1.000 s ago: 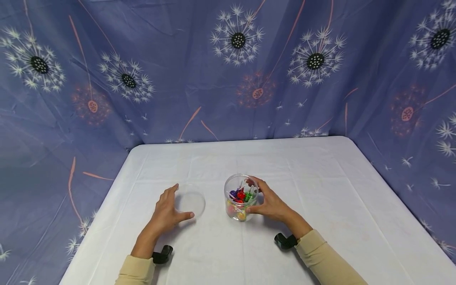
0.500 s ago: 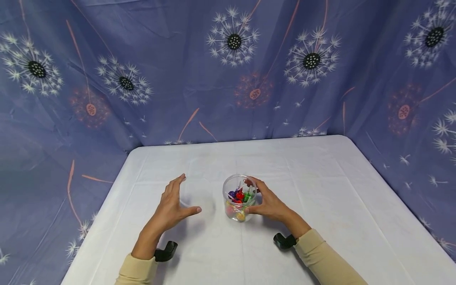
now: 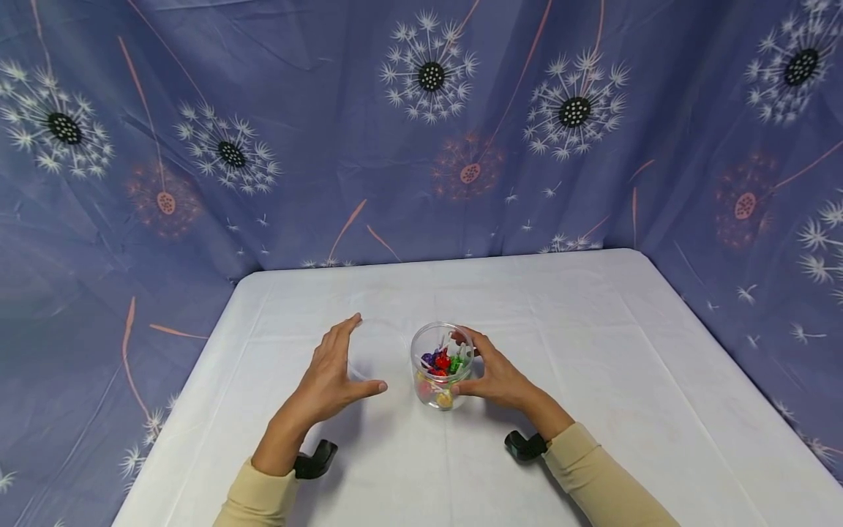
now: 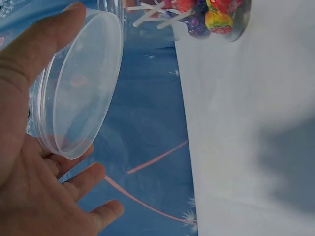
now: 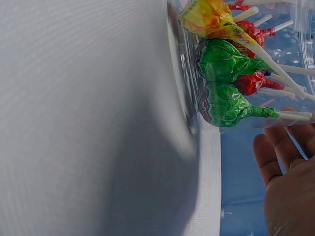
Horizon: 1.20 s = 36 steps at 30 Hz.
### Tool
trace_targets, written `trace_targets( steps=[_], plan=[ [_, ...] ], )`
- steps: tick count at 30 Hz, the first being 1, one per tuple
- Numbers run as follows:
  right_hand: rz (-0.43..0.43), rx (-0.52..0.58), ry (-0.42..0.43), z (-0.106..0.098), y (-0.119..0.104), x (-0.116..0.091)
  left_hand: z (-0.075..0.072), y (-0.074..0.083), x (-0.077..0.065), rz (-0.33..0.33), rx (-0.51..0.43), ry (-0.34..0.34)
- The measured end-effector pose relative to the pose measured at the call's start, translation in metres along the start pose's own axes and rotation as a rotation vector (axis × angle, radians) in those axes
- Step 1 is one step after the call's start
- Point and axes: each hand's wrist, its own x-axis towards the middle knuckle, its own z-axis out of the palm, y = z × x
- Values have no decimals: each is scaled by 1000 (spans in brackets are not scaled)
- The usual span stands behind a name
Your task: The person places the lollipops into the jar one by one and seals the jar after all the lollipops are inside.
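A clear round jar (image 3: 421, 382) stands upright on the table with its top uncovered. Inside it are several wrapped lollipops (image 3: 443, 362); green, red and yellow wrappers with white sticks show close up in the right wrist view. My right hand (image 3: 499, 377) grips the jar's right side, thumb in front and fingers behind. Left of the jar, my left hand (image 3: 326, 377) holds a clear round lid (image 4: 88, 83) by its edge between thumb and fingers, above the table. The lid is faint in the head view; the left wrist view shows it tilted, close to the jar's mouth.
A white cloth (image 3: 560, 307) covers the table. Behind and beside it hangs a blue curtain (image 3: 316, 146) with a dandelion print. Each wrist carries a black camera mount, one on the left (image 3: 317, 460) and one on the right (image 3: 525, 445).
My left hand has raised the lid off the table and moved it right, toward the jar. My right hand and the jar stay in place.
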Motion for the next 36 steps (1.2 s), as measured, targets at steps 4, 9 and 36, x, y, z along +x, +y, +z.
trace_targets(
  steps=[4,9,36],
  plan=[
    [6,0,-2,0,0,0,-1,4,2,27,13,8],
    [12,0,-1,0,1,-1,-2,8,7,31,-49,-6],
    [-22,6,16,2,3,0,29,27,46,245,-479,-7]
  ],
)
